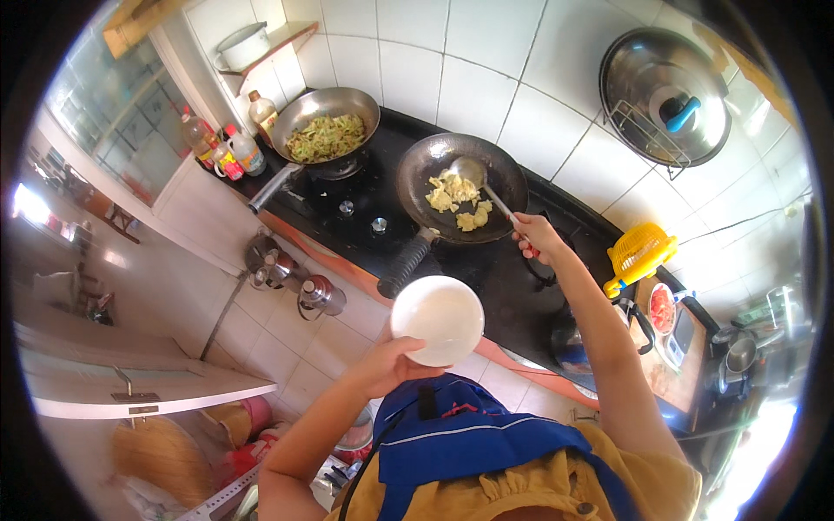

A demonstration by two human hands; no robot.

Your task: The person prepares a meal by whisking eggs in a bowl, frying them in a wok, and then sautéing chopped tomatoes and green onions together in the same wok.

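Note:
My left hand [391,363] holds a white bowl [438,320] by its rim, tilted in front of my blue apron; a thin whitish film seems to coat its inside. A metal ladle [500,203] is gripped by its handle in my right hand [537,238]. The ladle's head rests inside a dark wok [417,170] against pieces of scrambled egg [456,190]. The wok's black ribbed handle [407,264] points toward me, just behind the bowl. To the left, a second steel wok [365,107] contains shredded green food [326,138].
Bottles [244,151] stand beside the left wok. At the right are a yellow plastic colander [642,251], a kettle [572,342] under my right forearm, and a cutting board [674,384] with a dish of chopped red food [661,309]. Thermos flasks [322,294] stand on the floor.

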